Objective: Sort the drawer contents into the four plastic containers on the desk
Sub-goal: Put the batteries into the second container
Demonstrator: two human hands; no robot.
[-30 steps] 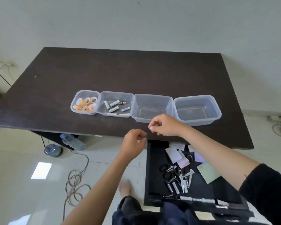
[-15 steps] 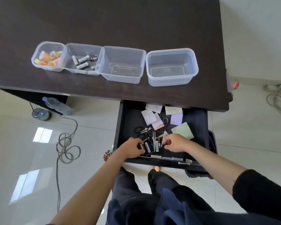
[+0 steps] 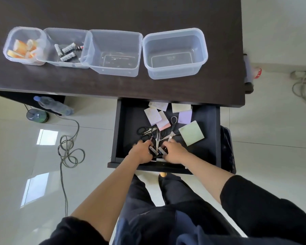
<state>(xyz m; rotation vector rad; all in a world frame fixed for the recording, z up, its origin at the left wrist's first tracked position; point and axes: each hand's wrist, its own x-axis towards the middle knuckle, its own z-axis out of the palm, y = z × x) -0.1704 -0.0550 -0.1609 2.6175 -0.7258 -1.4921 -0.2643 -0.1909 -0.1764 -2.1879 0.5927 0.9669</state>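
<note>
The open drawer (image 3: pixel 121 131) is jutting out from under the desk (image 3: pixel 113 11) at centre frame, its front lip lying just below both hands and its left half showing mostly bare black floor, while the right half is holding sticky-note pads (image 3: pixel 191 133) up to the desk edge. Across the upper frame four plastic containers are sitting in a row, touching or nearly so: the far-left one (image 3: pixel 25 30) is holding orange-and-white tape rolls, the next (image 3: pixel 49 57) is holding batteries (image 3: pixel 66 52), and the two larger ones, centre (image 3: pixel 113 69) and right (image 3: pixel 175 75), are standing bare inside, with a strip of open desk in front of them. The left hand (image 3: pixel 140 152) is reaching in palm down, fingers curling around loose batteries (image 3: pixel 155 150) at the drawer's front centre; the right hand (image 3: pixel 175 152) is mirroring it just beside, fingers bending onto the same cluster. Whether either hand is actually gripping one, I cannot tell. Black-handled scissors (image 3: pixel 147 130) are lying just above the fingertips.
</note>
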